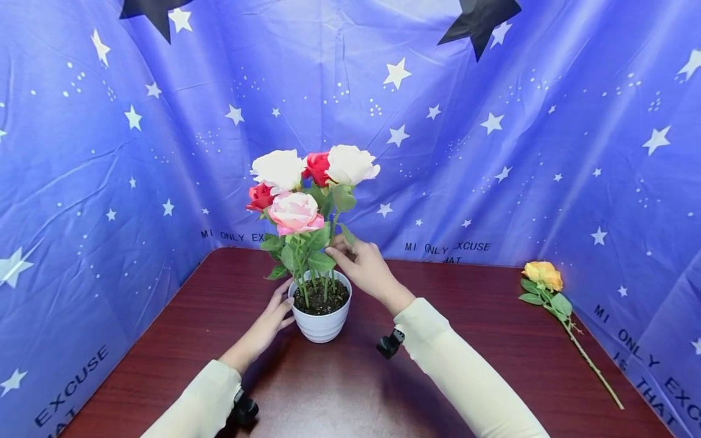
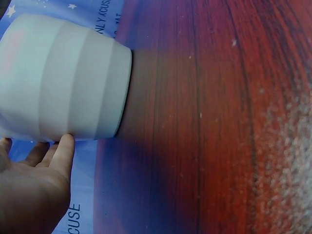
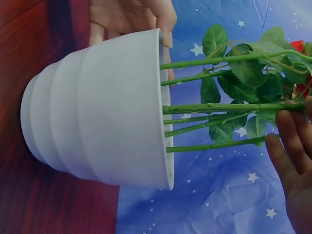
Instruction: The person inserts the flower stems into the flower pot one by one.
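A white ribbed flower pot (image 1: 320, 325) filled with dark soil stands upright on the table. Artificial roses rise from it: two white ones, with one white rose (image 1: 352, 164) at the right, two red ones, and a pink rose (image 1: 296, 213) in front. At the pot's left side, my left hand (image 1: 272, 316) holds it, thumb at the rim and fingers along the outer wall. My right hand (image 1: 364, 264) pinches a green stem (image 3: 234, 107) above the rim, below the right white rose. Leaves partly hide its fingertips in the head view.
A yellow-orange rose (image 1: 543, 275) with a long stem lies at the right side of the dark red wooden table (image 1: 465, 365). Blue curtains (image 1: 339, 91) printed with stars and lettering surround the table at the back and both sides.
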The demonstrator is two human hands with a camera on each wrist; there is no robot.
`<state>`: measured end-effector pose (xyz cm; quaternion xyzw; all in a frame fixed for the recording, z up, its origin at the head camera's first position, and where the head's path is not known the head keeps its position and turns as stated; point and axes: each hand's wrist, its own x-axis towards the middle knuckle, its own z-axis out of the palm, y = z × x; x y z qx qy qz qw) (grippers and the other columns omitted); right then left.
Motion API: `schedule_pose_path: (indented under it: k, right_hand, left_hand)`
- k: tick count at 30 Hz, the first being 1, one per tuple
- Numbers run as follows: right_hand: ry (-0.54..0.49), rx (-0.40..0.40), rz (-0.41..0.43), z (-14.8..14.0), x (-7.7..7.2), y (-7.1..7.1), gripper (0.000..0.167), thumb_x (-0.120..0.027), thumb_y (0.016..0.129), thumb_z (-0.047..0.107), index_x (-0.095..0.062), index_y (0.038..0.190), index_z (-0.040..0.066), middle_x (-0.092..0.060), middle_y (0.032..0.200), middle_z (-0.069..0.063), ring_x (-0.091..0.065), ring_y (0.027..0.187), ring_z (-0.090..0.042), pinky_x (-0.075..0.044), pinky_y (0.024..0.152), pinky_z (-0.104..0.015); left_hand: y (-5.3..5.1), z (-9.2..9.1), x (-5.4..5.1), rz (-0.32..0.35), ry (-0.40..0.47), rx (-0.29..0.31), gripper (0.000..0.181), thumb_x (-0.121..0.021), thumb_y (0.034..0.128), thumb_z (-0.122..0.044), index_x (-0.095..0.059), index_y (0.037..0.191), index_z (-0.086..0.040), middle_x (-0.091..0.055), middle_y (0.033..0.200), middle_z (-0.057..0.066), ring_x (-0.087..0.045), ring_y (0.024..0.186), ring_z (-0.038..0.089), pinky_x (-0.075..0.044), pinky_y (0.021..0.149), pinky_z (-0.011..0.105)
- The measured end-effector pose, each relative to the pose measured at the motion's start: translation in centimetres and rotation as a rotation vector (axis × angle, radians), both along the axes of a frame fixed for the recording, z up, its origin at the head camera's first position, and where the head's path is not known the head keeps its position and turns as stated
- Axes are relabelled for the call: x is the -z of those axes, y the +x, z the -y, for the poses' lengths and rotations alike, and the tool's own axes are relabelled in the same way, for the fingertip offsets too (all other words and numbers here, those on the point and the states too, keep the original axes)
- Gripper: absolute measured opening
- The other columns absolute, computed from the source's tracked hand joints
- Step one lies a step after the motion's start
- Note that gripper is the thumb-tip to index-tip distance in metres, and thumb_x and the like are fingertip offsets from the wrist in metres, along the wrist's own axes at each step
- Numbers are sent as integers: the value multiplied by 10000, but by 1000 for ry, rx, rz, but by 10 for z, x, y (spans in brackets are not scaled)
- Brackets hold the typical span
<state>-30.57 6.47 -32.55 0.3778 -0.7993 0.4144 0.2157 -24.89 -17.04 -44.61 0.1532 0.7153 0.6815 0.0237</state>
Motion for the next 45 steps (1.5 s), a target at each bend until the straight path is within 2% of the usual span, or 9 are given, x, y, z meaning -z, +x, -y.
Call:
schedule_pose_path:
  k: [5,9,12,17,22,26,34,40,45]
  right_hand:
    - [14,-30,-18,0,5,-1,113,-640,989,160,-714,1055,107,-745,924,12,-637,707,-75,-530,667,-278]
    - [1,-36,10,1,9,-2,154,-625,995,142,-722,1099,84,-740,933,-16,-692,739,-188,-545,671,-282]
    - [-7,-36,33,1,12,-3,169,-617,995,130,-725,1114,76,-741,940,-17,-703,743,-206,-550,660,-279]
    - [-30,-61,68,1,15,-1,221,-590,955,58,-727,1122,106,-738,913,7,-679,712,-132,-553,640,-262]
    - [-10,-41,12,1,18,1,232,-598,923,39,-724,1103,115,-707,818,17,-571,591,-92,-482,537,-252]
    - [-32,-35,28,1,21,-2,208,-621,934,52,-734,1098,112,-711,816,17,-580,612,-65,-503,549,-261]
    - [-69,-4,85,-5,23,-8,40,-666,949,143,-685,949,108,-723,811,4,-652,666,-145,-515,601,-286]
    - [-75,14,129,-8,26,-10,128,-699,955,196,-647,839,176,-664,764,88,-605,672,-80,-508,618,-277]
    - [-131,-7,153,-6,29,-10,139,-707,942,157,-639,820,159,-652,758,67,-611,679,-107,-515,627,-277]
  left_hand:
    - [0,1,0,-8,4,8,568,-330,1101,-249,-96,1605,-133,-127,1581,254,-165,1445,405,-242,1139,624]
    - [0,1,1,-8,4,4,568,-330,1100,-247,-97,1605,-131,-133,1574,260,-174,1439,420,-248,1138,621]
    - [0,1,1,-4,2,-2,569,-333,1099,-246,-99,1604,-130,-134,1571,261,-177,1436,421,-252,1136,620]
    - [0,1,1,-5,9,-7,569,-339,1098,-236,-102,1603,-125,-152,1566,261,-180,1437,404,-255,1134,623]
    - [0,1,1,-14,13,-1,567,-338,1098,-230,-103,1601,-116,-143,1573,268,-170,1438,425,-261,1131,622]
    - [-1,0,1,-7,8,-10,566,-342,1096,-233,-112,1601,-122,-153,1565,269,-179,1432,421,-269,1130,616]
    - [-1,1,1,-3,9,-15,572,-346,1092,-229,-108,1599,-115,-160,1563,275,-184,1432,414,-268,1131,616]
    - [-1,1,1,-2,11,-12,573,-341,1095,-231,-100,1601,-114,-148,1566,275,-170,1436,415,-260,1131,622]
    - [0,0,2,-2,13,-11,570,-338,1098,-238,-99,1602,-116,-126,1579,262,-155,1439,418,-248,1134,626]
